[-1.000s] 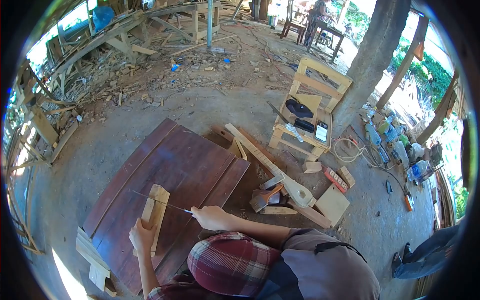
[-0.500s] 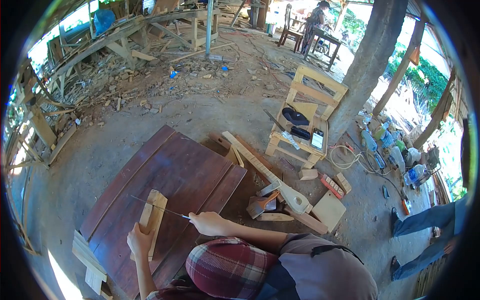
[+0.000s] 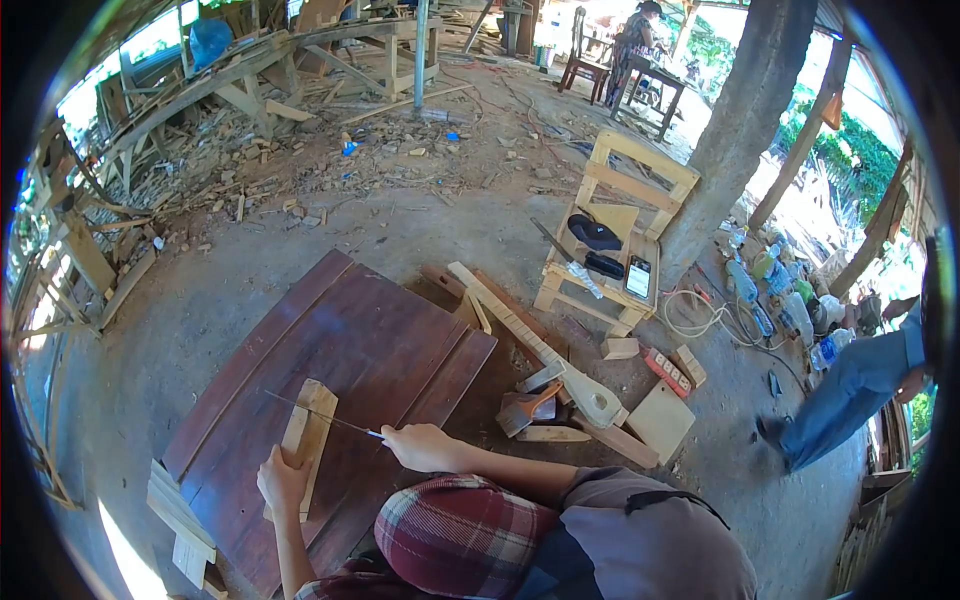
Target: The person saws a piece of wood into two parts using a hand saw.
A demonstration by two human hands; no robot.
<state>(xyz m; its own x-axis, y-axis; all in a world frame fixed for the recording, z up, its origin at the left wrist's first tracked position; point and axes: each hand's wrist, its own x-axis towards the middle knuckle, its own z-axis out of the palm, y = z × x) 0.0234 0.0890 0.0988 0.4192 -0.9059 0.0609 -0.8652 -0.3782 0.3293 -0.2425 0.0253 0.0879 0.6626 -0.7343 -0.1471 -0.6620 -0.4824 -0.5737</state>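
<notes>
My right hand (image 3: 422,447) is closed round the handle of a thin blade tool (image 3: 345,424), which looks like a narrow saw or file. Its blade lies across the upper part of a light wood piece (image 3: 318,430). The wood rests on a dark reddish-brown wooden panel (image 3: 350,320). Around the lower left side of the same piece, the fingers of my left hand (image 3: 284,481) are wrapped, pressing it against the panel.
A hand plane (image 3: 524,410) and a long pale wood piece (image 3: 520,335) lie right of the panel. Beyond stands a wooden chair (image 3: 640,185) holding a phone (image 3: 637,277) and cap. A person in jeans (image 3: 850,385) is at right; another person (image 3: 632,50) is far back.
The person in jeans at the right has stepped, with the legs now closer together and one foot blurred. Both my hands and the blade stay almost in place.
</notes>
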